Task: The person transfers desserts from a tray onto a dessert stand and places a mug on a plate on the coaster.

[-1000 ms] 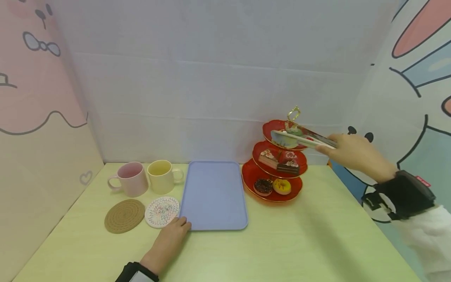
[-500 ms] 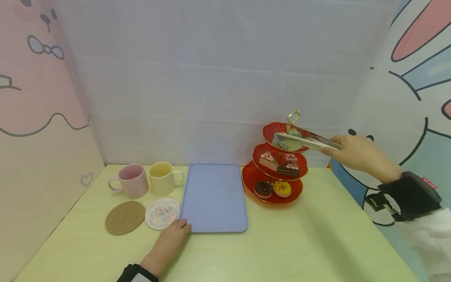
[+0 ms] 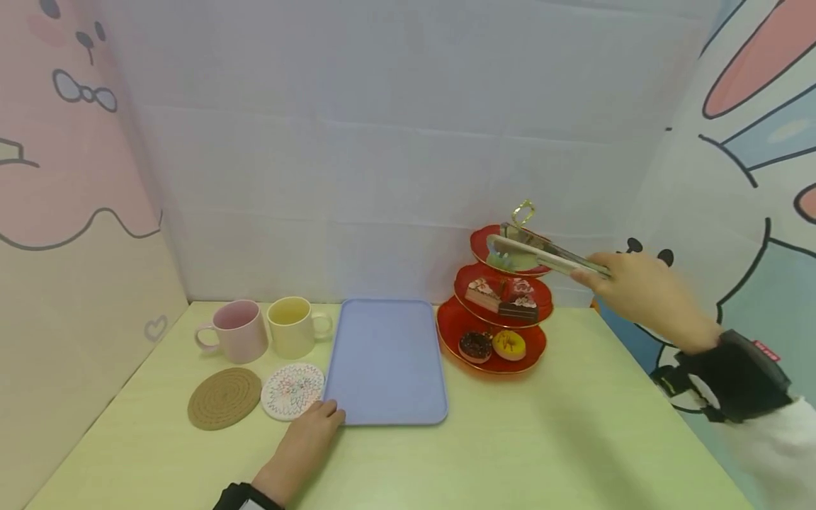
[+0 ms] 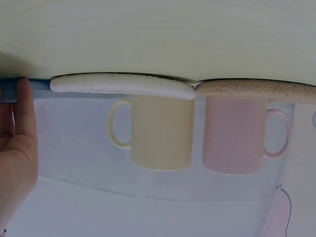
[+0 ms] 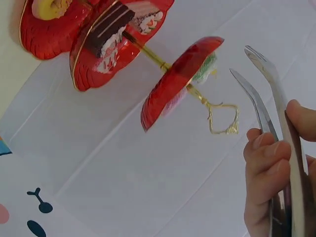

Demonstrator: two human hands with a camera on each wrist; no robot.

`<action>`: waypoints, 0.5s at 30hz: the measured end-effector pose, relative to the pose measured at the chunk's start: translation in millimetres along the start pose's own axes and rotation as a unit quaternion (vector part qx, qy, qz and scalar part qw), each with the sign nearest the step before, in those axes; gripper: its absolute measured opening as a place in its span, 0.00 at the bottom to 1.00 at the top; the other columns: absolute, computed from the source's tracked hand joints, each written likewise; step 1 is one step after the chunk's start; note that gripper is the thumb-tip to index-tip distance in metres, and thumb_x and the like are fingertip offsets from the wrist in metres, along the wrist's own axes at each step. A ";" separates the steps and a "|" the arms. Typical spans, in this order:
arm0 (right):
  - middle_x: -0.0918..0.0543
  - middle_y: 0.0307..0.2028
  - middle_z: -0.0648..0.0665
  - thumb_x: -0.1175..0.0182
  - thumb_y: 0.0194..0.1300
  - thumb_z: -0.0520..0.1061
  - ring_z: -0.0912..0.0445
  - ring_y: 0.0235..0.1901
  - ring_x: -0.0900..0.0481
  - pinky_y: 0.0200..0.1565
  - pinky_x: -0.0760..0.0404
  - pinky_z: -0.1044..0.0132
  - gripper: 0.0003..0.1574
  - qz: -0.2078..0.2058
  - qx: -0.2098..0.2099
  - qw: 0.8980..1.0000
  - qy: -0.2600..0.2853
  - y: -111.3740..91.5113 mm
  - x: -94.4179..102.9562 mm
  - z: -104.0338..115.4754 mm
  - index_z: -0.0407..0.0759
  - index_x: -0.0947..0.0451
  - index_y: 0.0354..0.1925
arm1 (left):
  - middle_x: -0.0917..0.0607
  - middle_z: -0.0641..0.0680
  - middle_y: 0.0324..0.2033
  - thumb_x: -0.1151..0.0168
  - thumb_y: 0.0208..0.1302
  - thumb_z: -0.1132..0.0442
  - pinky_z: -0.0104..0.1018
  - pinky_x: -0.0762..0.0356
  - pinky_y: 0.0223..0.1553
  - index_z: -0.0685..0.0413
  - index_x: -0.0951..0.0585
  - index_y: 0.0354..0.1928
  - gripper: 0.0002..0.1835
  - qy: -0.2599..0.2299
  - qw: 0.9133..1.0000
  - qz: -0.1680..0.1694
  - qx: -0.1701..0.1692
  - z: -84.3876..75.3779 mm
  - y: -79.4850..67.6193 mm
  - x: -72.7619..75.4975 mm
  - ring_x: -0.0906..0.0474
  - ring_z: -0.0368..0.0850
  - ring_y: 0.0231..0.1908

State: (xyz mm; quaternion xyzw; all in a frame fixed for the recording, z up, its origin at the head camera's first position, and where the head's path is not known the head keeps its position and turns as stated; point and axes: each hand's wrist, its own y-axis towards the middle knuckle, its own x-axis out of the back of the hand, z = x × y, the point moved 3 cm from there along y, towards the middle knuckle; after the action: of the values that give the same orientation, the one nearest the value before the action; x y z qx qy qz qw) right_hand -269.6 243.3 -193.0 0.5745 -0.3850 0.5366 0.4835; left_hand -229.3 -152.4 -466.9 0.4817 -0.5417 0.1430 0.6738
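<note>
My right hand [image 3: 650, 294] holds metal tongs [image 3: 551, 255] beside the top tier of a red three-tier cake stand [image 3: 494, 367]. In the right wrist view the tong tips are apart with nothing between them, near a green-and-white piece [image 5: 205, 69] on the top plate. A pink piece [image 5: 173, 101] also shows there, partly hidden by the plate. My left hand [image 3: 304, 435] grips the front left corner of a pale blue tray [image 3: 385, 361], which lies flat. The middle tier bears cake slices [image 3: 518, 309]; the bottom one has a chocolate doughnut [image 3: 475, 346] and a yellow doughnut [image 3: 509, 344].
Left of the tray stand a yellow mug [image 3: 290, 331] and a pink mug [image 3: 240, 333]. In front of them lie a white patterned coaster [image 3: 292, 389] and a brown woven coaster [image 3: 224, 399]. A white wall sheet [image 3: 382, 177] closes off the back.
The tongs have risen slightly and shifted left over the top tier, with their tips now spread wider. My left hand has stayed at the tray corner. The head view has tilted a little upward.
</note>
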 end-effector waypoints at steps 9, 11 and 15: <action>0.30 0.16 0.49 0.44 0.61 0.54 0.57 0.14 0.37 0.16 0.40 0.67 0.21 -0.059 0.066 0.991 0.099 11.9 -95.5 50.8 0.38 0.23 0.42 | 0.26 0.50 0.23 0.37 0.38 0.77 0.38 0.24 0.23 0.57 0.22 0.26 0.11 0.010 1.000 0.017 0.016 7.8 0.0 1.3 0.30 0.45 0.25; 0.31 0.16 0.49 0.42 0.60 0.52 0.57 0.15 0.36 0.17 0.37 0.65 0.18 -0.050 0.075 0.989 0.116 17.9 -125.4 62.3 0.39 0.24 0.39 | 0.26 0.50 0.24 0.37 0.39 0.76 0.38 0.23 0.24 0.57 0.22 0.26 0.10 0.010 1.000 0.020 0.020 7.4 0.7 1.8 0.30 0.45 0.26; 0.27 0.19 0.49 0.40 0.58 0.51 0.56 0.18 0.31 0.20 0.28 0.63 0.14 -0.012 0.066 0.988 0.138 26.8 -174.9 80.6 0.41 0.25 0.34 | 0.26 0.50 0.24 0.38 0.39 0.77 0.38 0.22 0.24 0.58 0.22 0.27 0.10 0.005 1.000 0.025 0.013 1.3 1.3 1.9 0.29 0.46 0.26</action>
State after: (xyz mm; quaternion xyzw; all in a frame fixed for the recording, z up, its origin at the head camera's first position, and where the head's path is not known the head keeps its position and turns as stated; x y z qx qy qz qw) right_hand -297.9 145.6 -358.6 0.5299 -0.2714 0.6296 0.4992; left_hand -230.3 -153.4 -464.7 0.4762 -0.5484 0.1688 0.6663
